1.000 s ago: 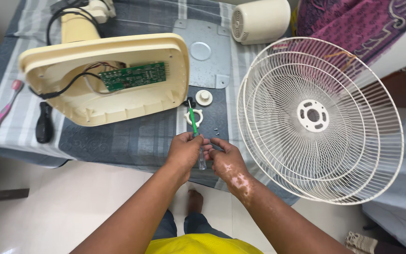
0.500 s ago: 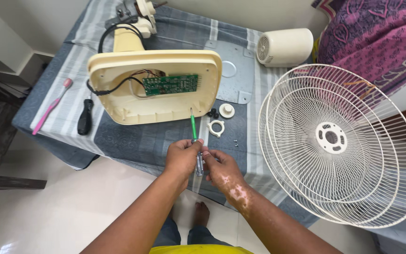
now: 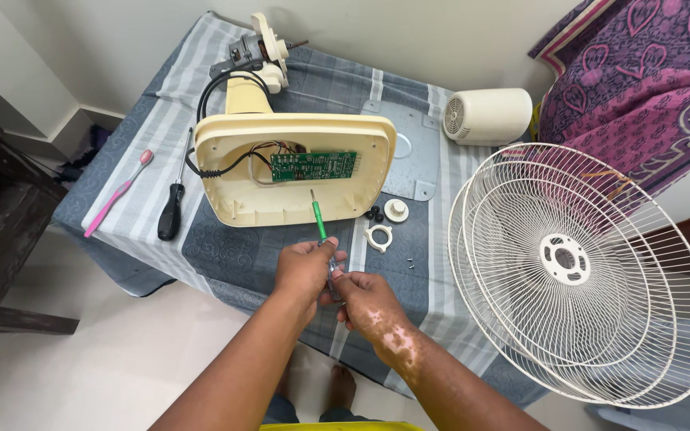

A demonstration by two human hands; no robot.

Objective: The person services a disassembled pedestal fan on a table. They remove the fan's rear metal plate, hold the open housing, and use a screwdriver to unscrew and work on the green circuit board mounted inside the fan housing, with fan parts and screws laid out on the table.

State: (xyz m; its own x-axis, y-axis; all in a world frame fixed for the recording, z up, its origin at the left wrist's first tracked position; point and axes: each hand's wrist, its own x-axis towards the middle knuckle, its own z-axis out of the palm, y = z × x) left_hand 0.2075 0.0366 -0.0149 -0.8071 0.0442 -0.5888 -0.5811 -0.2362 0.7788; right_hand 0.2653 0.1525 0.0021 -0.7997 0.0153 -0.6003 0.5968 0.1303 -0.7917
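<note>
We see 2 white wire fan guards (image 3: 580, 267) leaning together at the right edge of the desk (image 3: 225, 259), which carries a grey patterned cloth. Behind them hangs a purple patterned fabric (image 3: 632, 88). At the desk centre lies the cream fan base (image 3: 293, 172), turned open side up, with a green circuit board (image 3: 314, 166) and black cable inside; the fan neck and bare motor (image 3: 257, 52) extend from it toward the wall. A grey metal plate (image 3: 413, 156) lies just beside the base on the right, and a cream motor cover (image 3: 489, 116) lies beyond it. On the left we note a black-handled screwdriver (image 3: 172, 209) and a pink toothbrush (image 3: 117, 193), apart from each other. Near the base front are a white ring nut (image 3: 378, 237), a white round knob (image 3: 396, 210) and small black caps (image 3: 374, 213).

Our left hand (image 3: 305, 267) is clenched around a green-handled screwdriver (image 3: 319, 217), its shaft pointing up toward the base. Our right hand (image 3: 365, 299) pinches a small metal part against the left hand; we cannot tell what kind of part it is
</note>
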